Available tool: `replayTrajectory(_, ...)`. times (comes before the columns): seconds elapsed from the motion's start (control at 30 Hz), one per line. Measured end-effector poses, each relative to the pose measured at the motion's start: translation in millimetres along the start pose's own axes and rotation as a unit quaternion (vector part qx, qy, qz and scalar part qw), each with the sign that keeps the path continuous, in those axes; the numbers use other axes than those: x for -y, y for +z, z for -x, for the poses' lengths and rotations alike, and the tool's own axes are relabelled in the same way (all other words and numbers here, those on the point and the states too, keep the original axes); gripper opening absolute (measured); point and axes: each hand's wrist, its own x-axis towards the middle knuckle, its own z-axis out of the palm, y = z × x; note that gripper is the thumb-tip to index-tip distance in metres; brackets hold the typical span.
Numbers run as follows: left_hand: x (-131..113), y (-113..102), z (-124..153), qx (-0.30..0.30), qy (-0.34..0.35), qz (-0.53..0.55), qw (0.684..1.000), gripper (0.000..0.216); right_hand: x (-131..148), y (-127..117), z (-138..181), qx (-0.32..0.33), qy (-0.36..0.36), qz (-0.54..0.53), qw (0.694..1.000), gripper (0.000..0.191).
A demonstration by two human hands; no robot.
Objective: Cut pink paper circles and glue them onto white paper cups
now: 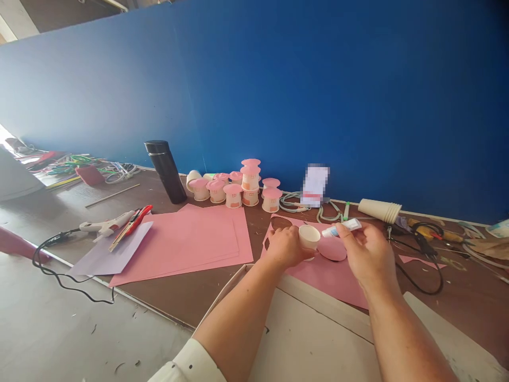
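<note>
My left hand (284, 245) is closed around a small white paper cup (309, 235), which stands with its upper rim tipped slightly toward me. In my right hand (369, 252) a white glue tube (342, 228) is pinched between thumb and fingers, its tip pointing left at the cup's rim. Just below the tube lies a round pink paper disc (332, 250). Beneath both hands is a pink paper sheet (342, 281) with round holes cut in it. Part of the cup is hidden behind my left fingers.
Paper-cup houses with pink roofs (233, 197) stand at the back by the blue partition (254, 79). A black flask (166, 172), pink sheets (191, 239), a glue gun (107, 224) and a red cutter (131, 227) lie leftward. Stacked cups (379, 210) and cables (421, 246) lie rightward.
</note>
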Motion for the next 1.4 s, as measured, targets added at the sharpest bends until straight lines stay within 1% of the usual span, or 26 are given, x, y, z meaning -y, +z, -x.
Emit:
replayTrajectory(0.1, 0, 2, -1, -0.004, -0.001, 0.000, 1.000, 0.055, 7, 2, 3, 0.028, 0.037, 0.016, 0.999, 0.042)
replayTrajectory(0.2, 1, 2, -1, -0.006, 0.005, 0.000, 1.000, 0.054, 9, 3, 3, 0.031, 0.026, 0.049, 0.998, 0.038)
replayTrajectory(0.33, 0, 0, 1, -0.007, 0.009, -0.001, 1.000, 0.054, 4, 3, 1, 0.011, 0.019, 0.080, 0.997, 0.035)
replayTrajectory(0.5, 0, 1, 0, 0.000, 0.001, 0.000, 1.000, 0.054, 3, 4, -1, 0.013, 0.053, 0.034, 0.998, 0.037)
replayTrajectory(0.57, 1, 2, -1, -0.001, 0.005, -0.001, 1.000, 0.055, 4, 6, -1, 0.017, 0.057, 0.033, 0.998, 0.039)
replayTrajectory(0.7, 4, 5, -3, -0.008, 0.013, -0.003, 1.000, 0.055, 3, 13, -4, 0.010, 0.049, 0.038, 0.998, 0.039)
replayTrajectory(0.8, 4, 5, -3, -0.007, 0.013, 0.002, 1.000, 0.053, 1, 19, -9, 0.005, 0.043, 0.002, 0.999, 0.039)
replayTrajectory(0.9, 4, 5, -3, -0.006, 0.014, 0.004, 1.000, 0.051, -3, 24, -15, 0.026, 0.039, -0.035, 0.998, 0.036)
replayTrajectory(1.03, 5, 6, -4, -0.007, 0.018, 0.008, 1.000, 0.050, -10, 29, -20, 0.037, 0.024, -0.019, 0.999, 0.032)
replayTrajectory(1.13, 5, 6, -4, -0.009, 0.015, 0.011, 1.000, 0.052, -13, 29, -20, 0.024, 0.012, -0.015, 1.000, 0.032)
replayTrajectory(1.23, 4, 6, -4, -0.006, 0.013, 0.008, 1.000, 0.051, -9, 26, -17, 0.001, 0.000, -0.049, 0.999, 0.035)
replayTrajectory(1.4, 1, 5, -3, -0.006, 0.020, 0.008, 1.000, 0.049, 1, 22, -12, 0.009, -0.004, -0.112, 0.994, 0.039)
